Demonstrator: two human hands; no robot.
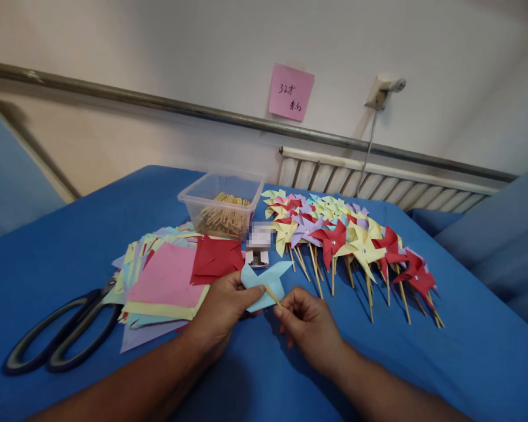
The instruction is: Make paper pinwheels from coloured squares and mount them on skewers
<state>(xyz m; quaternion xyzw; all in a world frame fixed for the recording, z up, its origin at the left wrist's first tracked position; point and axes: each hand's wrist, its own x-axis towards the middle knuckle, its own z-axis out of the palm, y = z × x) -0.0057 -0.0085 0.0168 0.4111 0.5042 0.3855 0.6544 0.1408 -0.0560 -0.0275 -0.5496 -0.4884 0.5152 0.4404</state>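
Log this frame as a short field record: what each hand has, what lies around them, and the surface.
left hand: left hand pinches a light blue folded paper pinwheel
right hand: right hand grips a thin wooden stick set against that paper
left of hands: stack of coloured paper squares, red sheet on top at its right; black-handled scissors further left
behind hands: clear plastic box holding wooden sticks
right of hands: rows of finished pinwheels on sticks
surface: blue cloth
wall: pink sticky note
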